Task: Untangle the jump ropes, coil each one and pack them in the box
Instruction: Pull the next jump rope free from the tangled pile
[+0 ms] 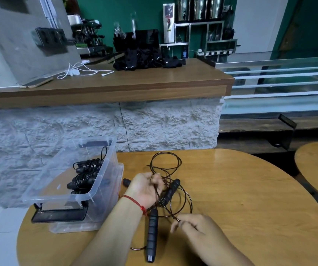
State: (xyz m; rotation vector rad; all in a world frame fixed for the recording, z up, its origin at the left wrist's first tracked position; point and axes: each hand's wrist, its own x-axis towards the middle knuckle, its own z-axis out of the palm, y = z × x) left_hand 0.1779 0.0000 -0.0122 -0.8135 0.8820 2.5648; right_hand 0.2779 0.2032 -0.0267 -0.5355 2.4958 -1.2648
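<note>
Looping loosely, thin dark jump rope (170, 181) tangles.

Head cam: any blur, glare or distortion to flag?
Head view: motion blur smears the right hand at its fingertips; glare sheens the round table along its far edge; the wide-angle lens bows the counter; the jump rope cord reads sharp.

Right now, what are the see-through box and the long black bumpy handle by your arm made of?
The see-through box looks like glossy hard plastic: coiled black ropes show through its walls. The long black ribbed handle seems matte foam or rubber; its dull, ridged surface leaves that open.
</note>
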